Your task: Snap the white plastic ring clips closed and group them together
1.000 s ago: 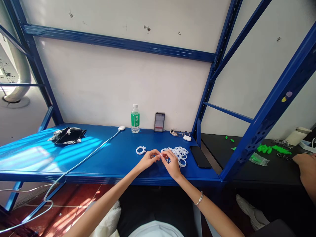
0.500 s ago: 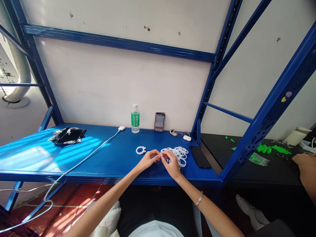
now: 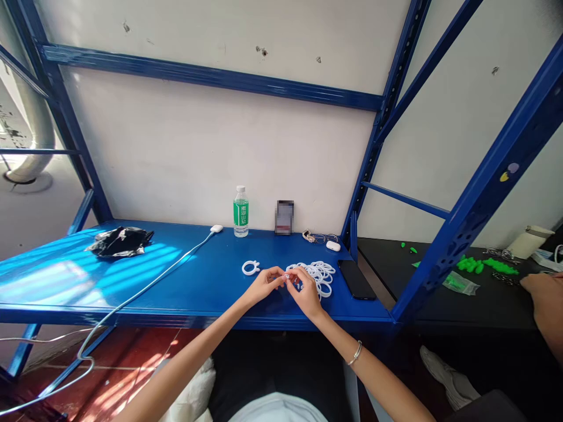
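Note:
My left hand (image 3: pixel 267 283) and my right hand (image 3: pixel 305 290) meet above the front of the blue table. Both are closed in a pinch, fingertips together on a small white piece (image 3: pixel 287 276) whose kind is too small to make out. Behind and right of my right hand lies a pile of white plastic rings (image 3: pixel 323 272), partly covered by that hand. To the left of my left hand, another white ring (image 3: pixel 250 268) with small knobs on its side rests flat on the table.
A black phone (image 3: pixel 356 279) lies right of the pile. Farther back stand a water bottle (image 3: pixel 240 212) and a propped-up phone (image 3: pixel 284 217); an earbud case (image 3: pixel 333 246) is nearby. A white cable (image 3: pixel 162 274) crosses the table. Another person's hand (image 3: pixel 545 291) is at the right, near green pieces (image 3: pixel 470 265).
Both hands stay in almost the same place. The small white piece between the fingertips shows slightly more than before.

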### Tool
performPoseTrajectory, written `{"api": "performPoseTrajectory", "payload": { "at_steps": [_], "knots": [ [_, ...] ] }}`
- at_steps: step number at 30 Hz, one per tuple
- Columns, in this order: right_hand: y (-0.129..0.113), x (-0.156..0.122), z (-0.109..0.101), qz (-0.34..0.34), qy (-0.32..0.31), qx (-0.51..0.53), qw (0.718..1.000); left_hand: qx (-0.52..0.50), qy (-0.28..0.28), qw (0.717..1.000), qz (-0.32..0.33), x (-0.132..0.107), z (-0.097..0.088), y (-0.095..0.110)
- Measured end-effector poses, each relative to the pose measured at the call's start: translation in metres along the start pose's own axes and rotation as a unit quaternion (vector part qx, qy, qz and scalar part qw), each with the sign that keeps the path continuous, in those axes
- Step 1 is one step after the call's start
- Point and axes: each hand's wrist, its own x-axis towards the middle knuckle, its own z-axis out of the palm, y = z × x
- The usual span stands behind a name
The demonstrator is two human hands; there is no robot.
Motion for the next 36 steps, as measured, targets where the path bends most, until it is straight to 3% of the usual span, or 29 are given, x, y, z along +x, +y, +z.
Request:
{"api": "performPoseTrajectory", "payload": {
  "at_steps": [36],
  "knots": [
    [-0.0001, -0.0004, 0.0006, -0.001, 0.000, -0.011, 1.000, -0.004, -0.014, 1.000, 0.000, 0.0008, -0.0010, -0.0015]
  ]
}}
